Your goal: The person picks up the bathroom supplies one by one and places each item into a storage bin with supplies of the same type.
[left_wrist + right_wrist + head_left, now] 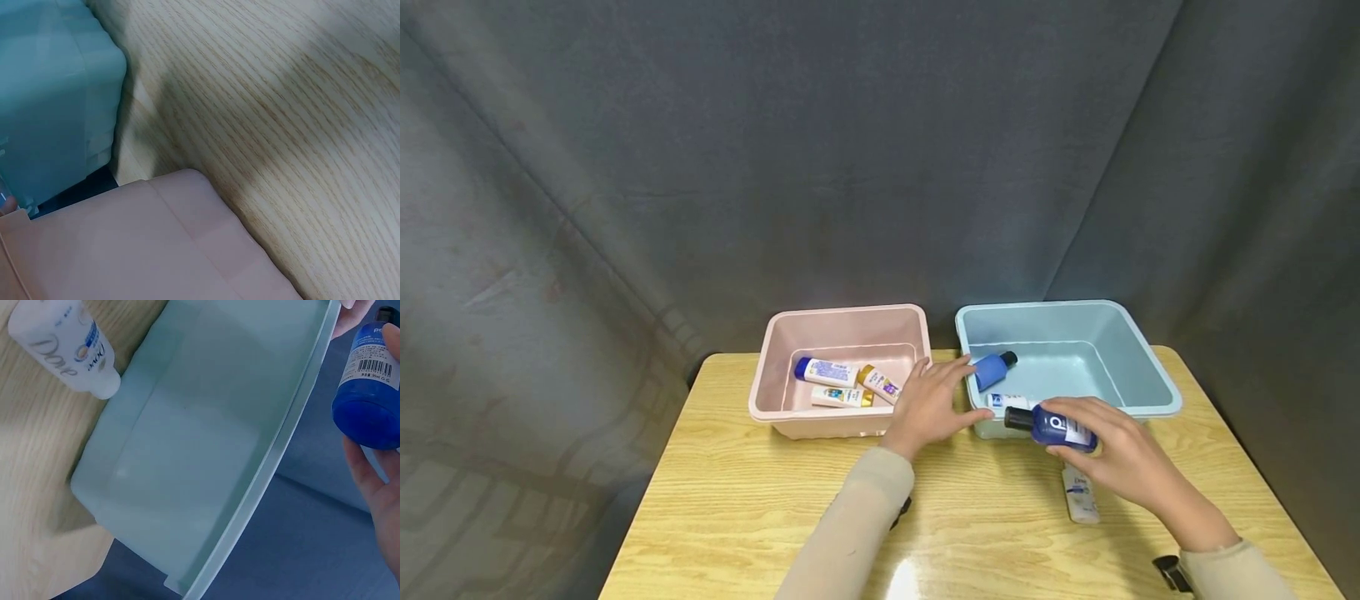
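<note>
In the head view my right hand grips a dark blue bottle with a black cap, held tilted above the front rim of the light blue bin. The right wrist view shows this blue bottle from its base, with a barcode label. My left hand is between the two bins, fingers spread, over the blue bin's left rim. Its fingertips are near another blue bottle lying inside; whether they touch it I cannot tell. A white tube lies in front of that bottle.
Left stands a pink bin holding a blue-capped white tube and two gold-capped tubes. A white Dove bottle lies on the wooden table before the blue bin. Dark curtains hang behind.
</note>
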